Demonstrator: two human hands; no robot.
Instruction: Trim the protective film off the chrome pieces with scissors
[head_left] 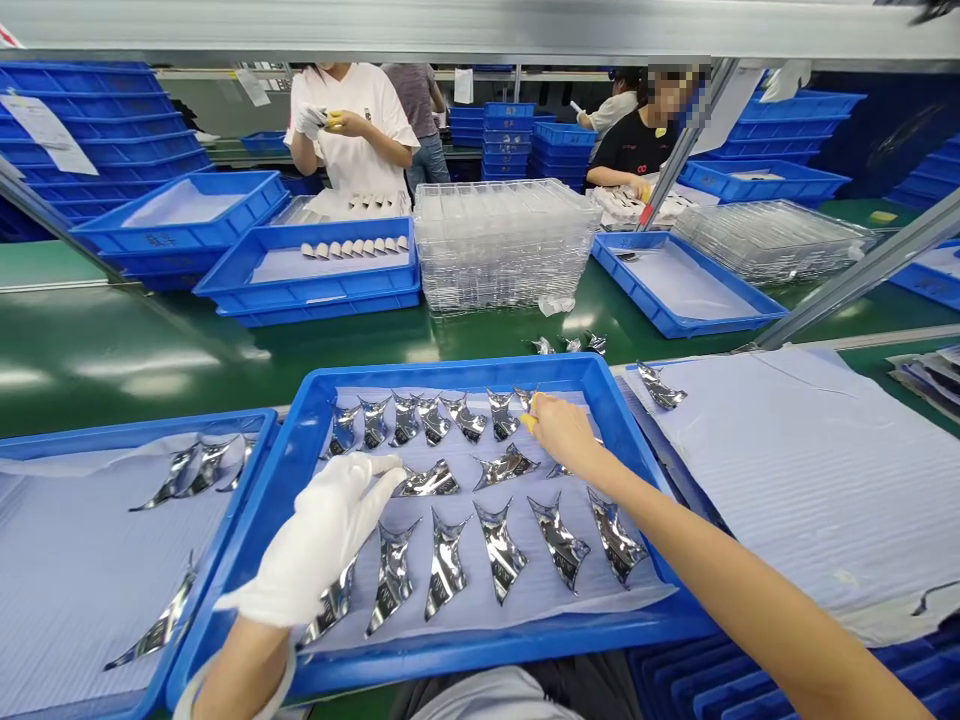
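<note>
A blue plastic tray holds three rows of mirror-chrome curved pieces on a pale sheet. The bare right hand has its yellow-tipped fingers pinching the top row's end piece. The white-gloved left hand hangs over the tray, its fingers pressed together, just beside a middle-row piece.

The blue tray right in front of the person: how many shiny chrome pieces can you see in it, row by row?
In the blue tray:
Far row of chrome pieces: 7
Middle row of chrome pieces: 3
Near row of chrome pieces: 6
Total: 16 in view; the white-gloved left hand and the bare right hand may hide more.
</note>
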